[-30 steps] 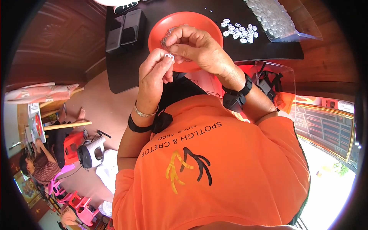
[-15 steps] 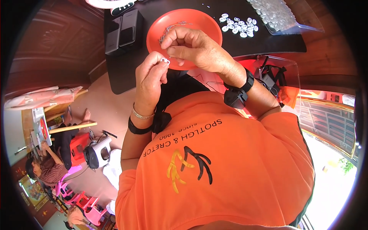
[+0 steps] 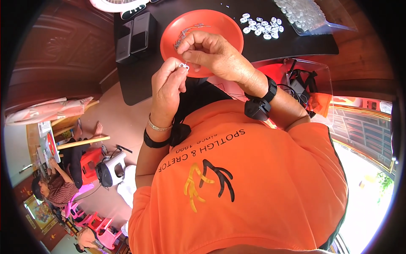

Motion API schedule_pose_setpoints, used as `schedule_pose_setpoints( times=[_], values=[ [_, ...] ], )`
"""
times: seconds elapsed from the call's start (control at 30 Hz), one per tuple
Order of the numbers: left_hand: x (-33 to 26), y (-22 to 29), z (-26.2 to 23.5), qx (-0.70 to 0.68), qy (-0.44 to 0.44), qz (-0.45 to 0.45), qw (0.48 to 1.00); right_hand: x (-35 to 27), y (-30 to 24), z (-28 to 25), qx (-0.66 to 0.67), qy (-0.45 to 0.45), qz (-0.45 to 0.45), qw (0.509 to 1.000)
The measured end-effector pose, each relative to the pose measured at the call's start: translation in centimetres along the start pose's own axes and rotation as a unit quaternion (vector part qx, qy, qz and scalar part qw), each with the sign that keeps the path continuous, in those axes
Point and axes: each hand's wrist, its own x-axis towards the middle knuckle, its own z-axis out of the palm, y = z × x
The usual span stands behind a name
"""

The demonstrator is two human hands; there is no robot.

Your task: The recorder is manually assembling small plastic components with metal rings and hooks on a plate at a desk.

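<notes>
My left hand (image 3: 167,86) pinches a small white plastic piece (image 3: 183,66) between thumb and fingertips, just in front of the orange-red bowl (image 3: 224,27). My right hand (image 3: 211,53) hovers over the bowl's near rim, fingers curled together close to the white piece, gripping something too small to make out. Thin metal pins (image 3: 186,34) lie inside the bowl. A loose group of several white pieces (image 3: 262,26) rests on the black table (image 3: 296,44) to the bowl's right.
A clear bag of white pieces (image 3: 304,15) lies at the table's far right. Two black boxes (image 3: 135,36) stand left of the bowl. A clear container with black straps (image 3: 302,86) sits below the table edge. People sit among pink chairs (image 3: 89,220) at the lower left.
Both hands have stayed together by the bowl, shifting slightly. The left hand keeps the white piece while the right hand's fingers work next to it.
</notes>
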Motion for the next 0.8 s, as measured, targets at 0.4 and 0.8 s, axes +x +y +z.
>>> schedule_pose_setpoints(
  times=[0.4,0.8],
  values=[
    [0.0,-0.3,0.0,0.002,-0.004,0.007,1.000,-0.2,0.8,0.0,-0.013,-0.005,-0.010,1.000],
    [0.1,-0.7,-0.2,0.015,-0.012,0.001,1.000,-0.2,1.4,-0.1,-0.014,-0.016,-0.002,1.000]
  ],
)
